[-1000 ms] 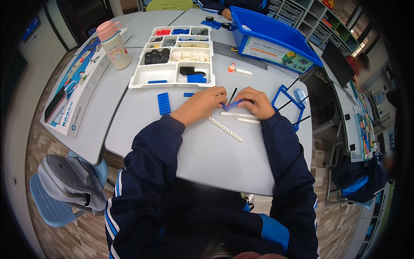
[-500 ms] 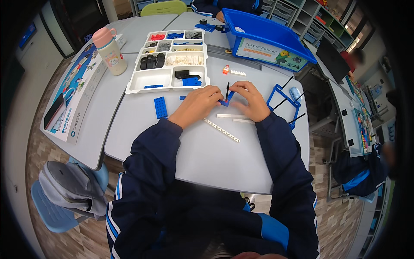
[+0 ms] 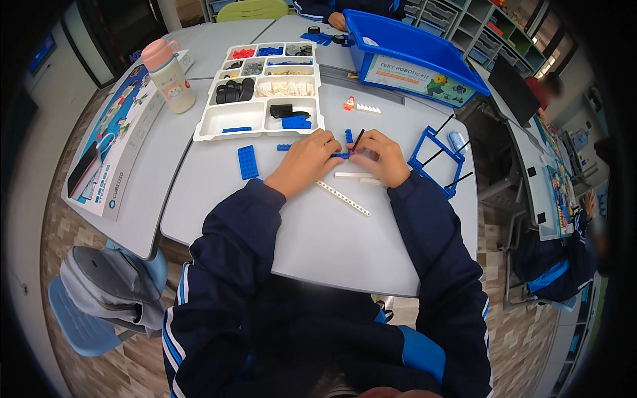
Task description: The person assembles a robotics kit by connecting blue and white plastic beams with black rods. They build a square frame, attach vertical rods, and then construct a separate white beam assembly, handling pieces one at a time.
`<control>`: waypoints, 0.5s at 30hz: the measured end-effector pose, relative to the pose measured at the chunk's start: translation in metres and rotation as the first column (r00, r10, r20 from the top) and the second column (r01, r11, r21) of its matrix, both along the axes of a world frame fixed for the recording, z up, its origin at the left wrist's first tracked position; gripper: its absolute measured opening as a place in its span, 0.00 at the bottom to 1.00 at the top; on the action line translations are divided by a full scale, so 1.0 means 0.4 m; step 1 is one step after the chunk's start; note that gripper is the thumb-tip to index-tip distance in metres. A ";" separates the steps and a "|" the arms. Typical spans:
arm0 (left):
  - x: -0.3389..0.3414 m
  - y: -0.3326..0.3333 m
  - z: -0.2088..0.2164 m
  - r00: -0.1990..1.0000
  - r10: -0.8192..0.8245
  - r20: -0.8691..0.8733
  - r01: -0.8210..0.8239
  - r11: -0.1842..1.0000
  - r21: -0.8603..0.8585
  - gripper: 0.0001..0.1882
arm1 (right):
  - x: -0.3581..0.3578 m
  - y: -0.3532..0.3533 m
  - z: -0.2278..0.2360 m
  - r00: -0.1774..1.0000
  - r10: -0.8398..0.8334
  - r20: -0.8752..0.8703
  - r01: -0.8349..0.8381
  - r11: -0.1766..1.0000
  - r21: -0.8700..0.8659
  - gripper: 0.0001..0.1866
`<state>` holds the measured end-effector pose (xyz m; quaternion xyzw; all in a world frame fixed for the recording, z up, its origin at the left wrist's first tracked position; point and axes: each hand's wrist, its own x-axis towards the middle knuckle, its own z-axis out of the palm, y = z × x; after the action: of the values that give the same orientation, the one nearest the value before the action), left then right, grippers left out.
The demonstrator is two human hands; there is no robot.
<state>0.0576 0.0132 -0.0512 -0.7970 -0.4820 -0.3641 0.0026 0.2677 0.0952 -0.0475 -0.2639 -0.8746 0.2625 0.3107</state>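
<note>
Between my hands is a small blue toy beam, with a black axle slanting up beside it. My left hand has its fingers closed on the beam's left side. My right hand pinches at its right end, by the foot of the axle; the fingertips partly hide the joint. Just behind stands another short blue piece. White studless beams, one long with holes and one plain, lie in front. A blue frame with black axles rests to the right of my right hand.
A white sorting tray of parts stands behind my left hand, with a blue plate before it. A blue bin is at the back right. A bottle and a flat box with a phone sit left. Another person's hand shows across the table.
The black axle has gone from upright to leaning right. My right hand has shifted slightly left and down, and its fingers have drawn together around the joint.
</note>
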 end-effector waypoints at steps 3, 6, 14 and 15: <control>-0.021 -0.006 0.015 1.000 -0.008 0.026 0.011 0.993 -0.118 0.09 | 0.001 0.009 0.005 0.999 0.019 -0.044 -0.019 1.000 -0.003 0.09; -0.039 -0.004 0.025 0.998 -0.020 0.062 0.034 0.971 -0.235 0.08 | 0.008 0.015 0.010 0.999 0.034 -0.021 -0.036 0.994 -0.099 0.08; -0.037 0.009 0.007 0.994 -0.091 0.068 0.100 0.983 -0.153 0.07 | 0.010 0.033 -0.002 0.994 0.112 -0.015 -0.113 0.983 -0.143 0.06; -0.036 0.010 0.007 0.993 -0.091 0.076 0.102 0.983 -0.156 0.06 | 0.011 0.034 -0.003 0.993 0.120 -0.021 -0.122 0.981 -0.148 0.06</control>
<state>0.0432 0.0171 -0.0486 -0.8041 -0.4702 -0.3511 -0.0951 0.2720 0.1089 -0.0488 -0.2311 -0.8650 0.3473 0.2788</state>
